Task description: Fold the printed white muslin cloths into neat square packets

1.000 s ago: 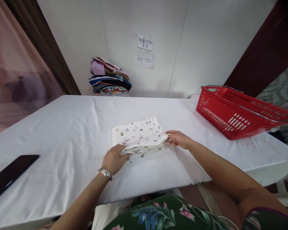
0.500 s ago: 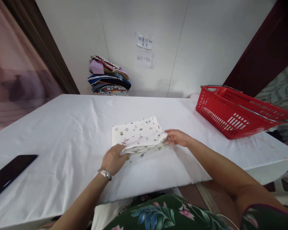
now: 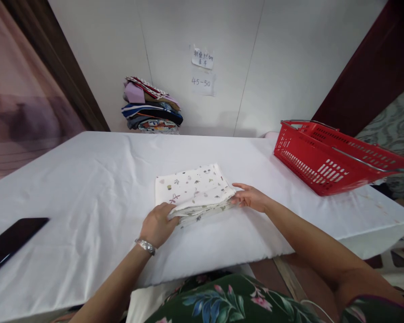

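A folded white cloth (image 3: 191,184) printed with small plants and leaves lies on the table, its layered edges facing me. At its near left corner, my left hand (image 3: 159,223) is closed on the layers, with the fingertips partly hidden. My right hand (image 3: 250,197) is at the right corner. Its uppermost digit is stretched out clear of the fabric, while the other fingertips touch the layered edge.
White fabric covers the table (image 3: 97,202). A red plastic basket (image 3: 326,157) with metal handles stands at the right. Folded textiles (image 3: 151,105) are stacked at the back left; a dark flat device (image 3: 15,242) lies at the left edge.
My right hand's uppermost digit has lifted off the cloth's corner and spread away from it. My left hand keeps its hold, and the cloth's fold looks the same.
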A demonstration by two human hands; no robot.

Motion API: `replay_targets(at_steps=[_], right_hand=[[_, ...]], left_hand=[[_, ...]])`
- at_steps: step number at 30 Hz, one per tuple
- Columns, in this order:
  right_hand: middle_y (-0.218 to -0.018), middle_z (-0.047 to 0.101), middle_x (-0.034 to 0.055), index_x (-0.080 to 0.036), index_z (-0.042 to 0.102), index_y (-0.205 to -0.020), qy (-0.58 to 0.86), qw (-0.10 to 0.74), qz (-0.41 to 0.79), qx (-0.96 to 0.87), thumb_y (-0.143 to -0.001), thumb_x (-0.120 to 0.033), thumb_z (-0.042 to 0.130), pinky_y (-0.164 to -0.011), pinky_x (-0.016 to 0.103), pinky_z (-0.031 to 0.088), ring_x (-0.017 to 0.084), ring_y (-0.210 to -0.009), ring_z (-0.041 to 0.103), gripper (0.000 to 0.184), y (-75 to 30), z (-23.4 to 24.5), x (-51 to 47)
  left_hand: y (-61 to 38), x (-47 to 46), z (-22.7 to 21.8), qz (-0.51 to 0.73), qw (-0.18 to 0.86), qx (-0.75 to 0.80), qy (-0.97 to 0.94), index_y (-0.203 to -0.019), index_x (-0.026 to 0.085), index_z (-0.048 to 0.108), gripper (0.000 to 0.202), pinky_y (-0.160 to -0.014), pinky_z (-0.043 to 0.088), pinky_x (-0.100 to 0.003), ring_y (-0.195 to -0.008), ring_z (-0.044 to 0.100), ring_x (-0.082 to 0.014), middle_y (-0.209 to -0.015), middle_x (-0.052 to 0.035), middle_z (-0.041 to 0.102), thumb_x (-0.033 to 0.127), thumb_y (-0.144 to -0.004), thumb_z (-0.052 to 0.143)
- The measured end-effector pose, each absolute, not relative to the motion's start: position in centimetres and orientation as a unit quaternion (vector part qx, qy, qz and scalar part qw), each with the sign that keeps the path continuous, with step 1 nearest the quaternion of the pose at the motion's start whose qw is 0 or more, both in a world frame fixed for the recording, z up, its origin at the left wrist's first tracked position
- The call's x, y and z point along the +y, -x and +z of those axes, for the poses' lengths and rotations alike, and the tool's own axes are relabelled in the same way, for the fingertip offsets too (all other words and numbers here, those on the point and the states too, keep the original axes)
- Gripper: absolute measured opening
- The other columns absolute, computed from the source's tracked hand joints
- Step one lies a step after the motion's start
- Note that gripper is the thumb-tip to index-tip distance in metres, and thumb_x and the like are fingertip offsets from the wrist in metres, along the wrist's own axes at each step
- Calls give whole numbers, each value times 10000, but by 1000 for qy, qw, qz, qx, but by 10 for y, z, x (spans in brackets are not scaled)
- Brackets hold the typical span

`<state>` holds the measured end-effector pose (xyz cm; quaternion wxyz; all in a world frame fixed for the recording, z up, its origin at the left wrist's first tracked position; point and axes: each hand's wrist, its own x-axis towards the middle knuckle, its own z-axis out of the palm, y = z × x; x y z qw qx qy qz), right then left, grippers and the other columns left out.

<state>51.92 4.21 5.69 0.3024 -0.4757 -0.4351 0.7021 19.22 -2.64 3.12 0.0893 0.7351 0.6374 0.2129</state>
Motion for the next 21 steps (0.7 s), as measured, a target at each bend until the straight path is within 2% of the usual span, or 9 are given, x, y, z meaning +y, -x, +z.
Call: replay_targets(at_steps=[3,7,13,18,21], right_hand=[[-1010,644,96,-202,326,-1296,491,304,686,-443,-710,-189,655,-531,218,489,173,-791,647,672,-518,56,41],[-974,653,75,-208,395,-1247,528,303,650,-454,-691,-186,649,-483,195,448,143,-709,640,612,-511,53,45],[-781,664,53,-153,404,-1226,574,273,623,-457,-666,-139,615,-401,179,363,123,-578,603,599,-505,54,53],[-622,572,-29,-168,486,-1129,553,328,574,-507,-671,-142,589,-403,175,355,88,-506,537,470,-508,50,59],[-556,521,-56,-178,478,-1139,591,290,510,-553,-688,-136,553,-401,179,350,82,-454,491,459,-510,41,62]], left_hand=[[-192,-26,31,210,86,635,-738,-898,233,609,201,-726,430,-284,-868,546,-178,-918,-8,606,295,-758,480],[-192,-26,31,209,80,640,-735,-899,234,611,203,-723,433,-283,-868,549,-178,-924,-7,609,286,-747,487],[-192,-27,30,212,78,641,-734,-901,238,612,210,-719,432,-277,-873,546,-177,-914,-2,604,274,-738,486],[-192,-28,29,211,72,631,-743,-902,240,610,205,-709,430,-278,-844,546,-174,-898,0,597,284,-747,483],[-192,-29,30,207,56,618,-757,-913,225,609,209,-733,429,-288,-850,537,-182,-883,-15,594,282,-753,487]])
